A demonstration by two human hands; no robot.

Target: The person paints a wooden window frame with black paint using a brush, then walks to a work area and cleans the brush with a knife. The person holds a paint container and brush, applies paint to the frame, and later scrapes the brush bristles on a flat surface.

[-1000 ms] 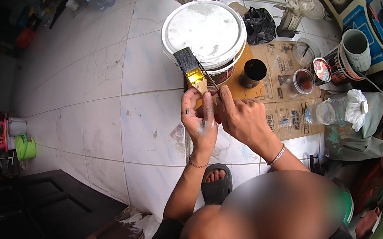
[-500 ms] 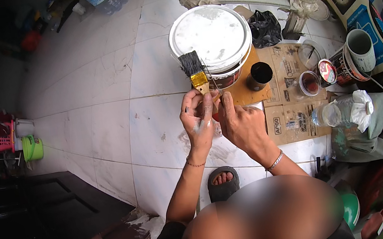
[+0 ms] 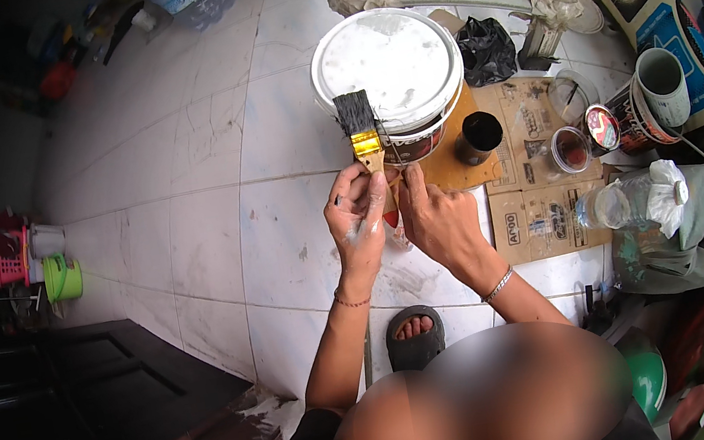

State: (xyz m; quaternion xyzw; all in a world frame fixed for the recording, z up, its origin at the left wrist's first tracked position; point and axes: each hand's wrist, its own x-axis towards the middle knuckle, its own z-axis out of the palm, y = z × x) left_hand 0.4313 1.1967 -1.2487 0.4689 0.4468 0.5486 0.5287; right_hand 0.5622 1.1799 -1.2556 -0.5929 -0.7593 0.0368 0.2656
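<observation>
My left hand point(image 3: 357, 219) is closed round the wooden handle of a paintbrush point(image 3: 363, 131), its dark bristles pointing up and away from me. A yellow metal band joins bristles and handle, and a red handle end shows below the fingers. Close on its right, my right hand point(image 3: 445, 224) is closed, its index finger stretched toward the handle and the other fingers curled. What it grips, if anything, is hidden. Behind the brush stands a large bucket with a white lid point(image 3: 391, 57). Right of the bucket, a black cup point(image 3: 479, 137) stands on a brown board point(image 3: 456, 176).
Flattened cardboard point(image 3: 544, 212) lies on the tiled floor, with a clear tub of dark red stuff point(image 3: 571, 150) on it. A plastic bottle point(image 3: 626, 204), a grey cylinder point(image 3: 662, 88) and a black bag point(image 3: 486, 51) are around it. A dark door point(image 3: 104, 397) is at left.
The brush has turned slightly more upright in my left hand, its bristles moving a little right. My right hand has barely shifted.
</observation>
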